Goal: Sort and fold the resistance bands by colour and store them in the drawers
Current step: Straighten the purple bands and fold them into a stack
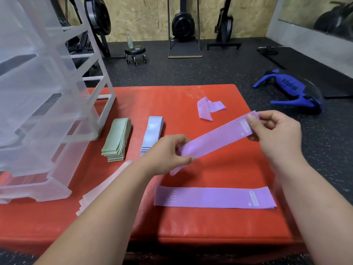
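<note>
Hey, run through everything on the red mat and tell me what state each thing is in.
held purple band: pulled flat, pinched at its ends by left hand and right hand
near purple band: lying flat
far purple band: crumpled
green bands: stacked flat
blue bands: stacked flat
pink bands: stacked, partly hidden
drawer unit: upright
</note>
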Demonstrator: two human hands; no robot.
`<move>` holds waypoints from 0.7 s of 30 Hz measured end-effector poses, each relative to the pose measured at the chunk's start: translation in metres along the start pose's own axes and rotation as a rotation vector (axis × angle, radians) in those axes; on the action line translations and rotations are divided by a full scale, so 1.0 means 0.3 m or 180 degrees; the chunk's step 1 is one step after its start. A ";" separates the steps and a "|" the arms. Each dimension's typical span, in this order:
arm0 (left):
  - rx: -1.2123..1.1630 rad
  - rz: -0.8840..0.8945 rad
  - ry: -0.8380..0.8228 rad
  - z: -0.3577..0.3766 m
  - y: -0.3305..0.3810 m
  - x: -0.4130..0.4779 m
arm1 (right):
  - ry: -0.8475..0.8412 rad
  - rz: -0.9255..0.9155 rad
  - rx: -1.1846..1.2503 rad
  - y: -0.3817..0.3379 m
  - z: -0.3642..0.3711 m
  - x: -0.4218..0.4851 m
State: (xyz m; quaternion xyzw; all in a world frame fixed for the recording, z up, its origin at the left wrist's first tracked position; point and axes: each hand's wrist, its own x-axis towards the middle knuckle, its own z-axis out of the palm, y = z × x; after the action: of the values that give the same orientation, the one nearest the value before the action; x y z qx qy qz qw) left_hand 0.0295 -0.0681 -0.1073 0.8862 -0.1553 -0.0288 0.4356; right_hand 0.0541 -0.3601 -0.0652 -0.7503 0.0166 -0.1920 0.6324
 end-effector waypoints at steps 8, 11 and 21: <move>-0.0319 -0.0448 0.0100 -0.052 -0.044 -0.009 | -0.0012 0.0595 -0.0398 0.114 -0.091 0.050; -0.0204 -0.0668 0.0142 -0.046 -0.069 -0.008 | -0.0241 0.0754 -0.0717 0.163 -0.106 0.052; 0.0206 -0.1014 0.0436 -0.040 -0.105 -0.033 | -0.1005 0.1071 -0.1288 0.173 -0.142 0.023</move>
State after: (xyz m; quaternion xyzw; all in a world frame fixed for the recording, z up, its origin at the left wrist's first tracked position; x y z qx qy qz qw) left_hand 0.0302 -0.0380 -0.1253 0.9130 0.0163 -0.0320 0.4064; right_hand 0.0587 -0.4123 -0.1074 -0.8683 0.0801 0.0415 0.4878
